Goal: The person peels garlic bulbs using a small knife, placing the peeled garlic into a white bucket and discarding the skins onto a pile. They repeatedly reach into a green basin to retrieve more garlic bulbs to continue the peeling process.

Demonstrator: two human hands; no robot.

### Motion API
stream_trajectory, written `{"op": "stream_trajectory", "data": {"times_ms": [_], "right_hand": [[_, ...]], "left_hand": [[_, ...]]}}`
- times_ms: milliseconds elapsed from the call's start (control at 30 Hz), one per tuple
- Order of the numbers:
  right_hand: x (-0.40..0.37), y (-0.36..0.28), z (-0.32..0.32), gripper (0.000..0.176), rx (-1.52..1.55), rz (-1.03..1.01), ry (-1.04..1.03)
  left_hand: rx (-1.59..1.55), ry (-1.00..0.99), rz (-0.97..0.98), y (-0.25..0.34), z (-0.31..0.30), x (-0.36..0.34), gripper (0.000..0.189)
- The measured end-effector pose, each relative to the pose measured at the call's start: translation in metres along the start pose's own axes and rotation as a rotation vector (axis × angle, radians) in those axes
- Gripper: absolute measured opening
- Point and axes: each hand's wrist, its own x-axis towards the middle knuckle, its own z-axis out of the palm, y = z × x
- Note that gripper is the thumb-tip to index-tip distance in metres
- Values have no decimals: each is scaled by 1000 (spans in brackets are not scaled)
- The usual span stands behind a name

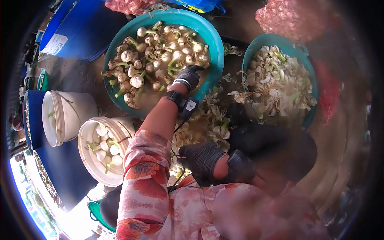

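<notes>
My left hand (pixel 189 77), in a dark glove, reaches over the right side of a round teal tub (pixel 218 52). Its visible fingers are stretched out beside the garlic bulbs (pixel 137 81), which sit in murky water with short stems on; no bulb shows in the hand. Nearer my body, my right hand (pixel 203 158), also gloved, is closed with its fingers curled. A thin dark shape shows by its fingertips, but I cannot make out what it holds. Loose peels (pixel 212 120) lie between the hand and the tub.
A second teal tub (pixel 245 60) on the right is heaped with pale peels. On the left, a white bucket (pixel 85 146) holds cleaned bulbs beside another white bucket (pixel 76 114). Blue barrels (pixel 86 28) stand at the far left; full mesh sacks (pixel 288 20) lie at the back.
</notes>
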Motion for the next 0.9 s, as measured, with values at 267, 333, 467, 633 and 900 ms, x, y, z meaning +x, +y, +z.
{"op": "stream_trajectory", "data": {"times_ms": [267, 333, 467, 633, 900], "right_hand": [[5, 13, -12, 36, 69, 29, 12], [6, 17, -1, 28, 97, -16, 185], [5, 16, 3, 28, 120, -37, 294], [3, 15, -9, 25, 61, -6, 674], [3, 16, -10, 23, -15, -155, 1035]], "left_hand": [[233, -345, -110, -36, 34, 21, 50], [27, -394, -182, -49, 23, 10, 48], [-545, -308, -128, -81, 13, -36, 39], [-1362, -21, -184, 0, -37, -155, 46], [-1273, 254, -78, 39, -29, -262, 52]]}}
